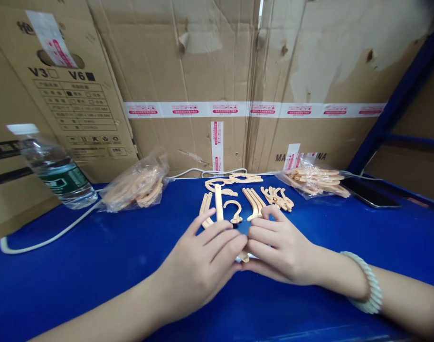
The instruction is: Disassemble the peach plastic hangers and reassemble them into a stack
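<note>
My left hand (pixel 206 256) is closed round a beige plastic hanger arm (pixel 219 203), whose flat end with a hole sticks up past the fingers. My right hand (pixel 283 249) is closed too, its fingertips meeting the left ones. A small beige end (pixel 244 257) shows between the hands; what the right fingers grip is hidden. Just beyond them lies a loose hanger hook (pixel 234 211). Curved hanger arms lie left (pixel 204 204) and right (pixel 253 202) of it, beside a pile of small hooks (pixel 278 198). Larger hanger pieces (pixel 238 179) lie behind.
Clear bags of beige parts stand at the left (pixel 136 185) and right (pixel 313 179) on the blue table (pixel 96 275). A water bottle (pixel 58 173) leans at the far left. A dark phone (pixel 372 193) lies at the right. White cable (pixel 42 248) runs along the back, before cardboard (pixel 188 71).
</note>
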`<state>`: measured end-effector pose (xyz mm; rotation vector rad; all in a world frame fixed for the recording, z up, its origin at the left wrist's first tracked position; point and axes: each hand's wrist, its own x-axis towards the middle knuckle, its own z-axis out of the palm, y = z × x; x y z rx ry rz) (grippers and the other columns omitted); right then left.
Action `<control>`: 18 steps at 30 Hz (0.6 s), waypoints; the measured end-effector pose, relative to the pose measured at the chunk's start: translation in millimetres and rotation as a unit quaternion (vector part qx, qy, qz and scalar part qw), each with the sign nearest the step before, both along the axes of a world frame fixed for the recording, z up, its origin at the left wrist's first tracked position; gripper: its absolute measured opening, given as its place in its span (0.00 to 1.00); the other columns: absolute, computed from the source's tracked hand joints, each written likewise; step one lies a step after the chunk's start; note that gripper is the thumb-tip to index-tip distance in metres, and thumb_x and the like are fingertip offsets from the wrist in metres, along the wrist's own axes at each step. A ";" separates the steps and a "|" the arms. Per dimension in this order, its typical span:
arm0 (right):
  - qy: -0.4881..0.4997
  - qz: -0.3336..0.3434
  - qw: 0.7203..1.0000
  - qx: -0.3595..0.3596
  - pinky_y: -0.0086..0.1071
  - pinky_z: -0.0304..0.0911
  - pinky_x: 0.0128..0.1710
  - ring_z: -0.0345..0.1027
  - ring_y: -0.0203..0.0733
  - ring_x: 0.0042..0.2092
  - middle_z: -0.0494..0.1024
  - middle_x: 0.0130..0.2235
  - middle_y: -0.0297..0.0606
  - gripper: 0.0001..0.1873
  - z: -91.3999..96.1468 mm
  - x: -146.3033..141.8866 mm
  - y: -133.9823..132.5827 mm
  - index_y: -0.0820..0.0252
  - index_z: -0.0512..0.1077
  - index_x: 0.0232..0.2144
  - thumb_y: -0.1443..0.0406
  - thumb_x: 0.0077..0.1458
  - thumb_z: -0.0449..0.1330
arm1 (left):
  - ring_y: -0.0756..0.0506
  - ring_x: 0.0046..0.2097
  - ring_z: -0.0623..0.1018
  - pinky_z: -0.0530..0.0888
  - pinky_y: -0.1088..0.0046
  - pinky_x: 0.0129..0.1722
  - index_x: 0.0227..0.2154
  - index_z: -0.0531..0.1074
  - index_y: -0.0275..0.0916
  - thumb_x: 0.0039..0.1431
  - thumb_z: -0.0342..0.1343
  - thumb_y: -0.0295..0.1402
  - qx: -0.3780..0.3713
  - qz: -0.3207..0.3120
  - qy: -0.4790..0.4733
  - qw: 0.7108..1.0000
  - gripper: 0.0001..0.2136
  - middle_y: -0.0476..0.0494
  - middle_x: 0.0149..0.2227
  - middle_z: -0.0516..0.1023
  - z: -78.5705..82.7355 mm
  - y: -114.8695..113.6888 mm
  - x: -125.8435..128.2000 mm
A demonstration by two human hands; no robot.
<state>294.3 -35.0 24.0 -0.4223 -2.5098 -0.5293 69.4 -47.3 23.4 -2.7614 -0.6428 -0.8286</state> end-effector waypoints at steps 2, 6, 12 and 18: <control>0.000 -0.005 1.000 0.013 0.38 0.51 0.40 0.56 0.38 0.29 0.65 0.24 0.32 0.21 -0.2 -1.4 -1.7 0.62 0.69 0.25 0.61 0.69 0.48 | 0.42 0.43 0.77 0.60 0.55 0.58 0.43 0.70 0.39 0.66 0.48 0.29 -0.020 0.008 0.030 0.999 0.07 0.43 0.38 0.80 -4.1 0.5 3.6; 0.005 -0.003 1.000 0.024 0.39 0.50 0.40 0.56 0.39 0.30 0.65 0.24 0.32 0.22 -1.5 -3.0 -3.3 0.61 0.70 0.25 0.60 0.69 0.48 | 0.44 0.36 0.76 0.66 0.59 0.51 0.34 0.70 0.39 0.67 0.46 0.28 -0.037 0.004 0.032 0.999 0.08 0.45 0.33 0.78 -8.8 4.4 5.9; 0.021 -0.003 1.000 -0.004 0.39 0.49 0.40 0.56 0.38 0.29 0.65 0.23 0.31 0.19 -2.8 -2.9 -6.8 0.62 0.70 0.28 0.60 0.69 0.49 | 0.45 0.29 0.73 0.67 0.65 0.35 0.31 0.68 0.37 0.66 0.45 0.28 -0.005 0.009 0.091 0.996 0.09 0.45 0.30 0.75 -7.0 2.3 6.1; 0.048 0.006 0.996 -0.075 0.39 0.47 0.42 0.57 0.37 0.29 0.68 0.24 0.31 0.19 -3.8 -2.6 -7.3 0.62 0.70 0.30 0.56 0.68 0.50 | 0.48 0.21 0.65 0.56 0.70 0.22 0.28 0.66 0.38 0.68 0.46 0.32 0.006 0.031 0.077 0.997 0.12 0.49 0.24 0.72 -5.6 2.0 4.5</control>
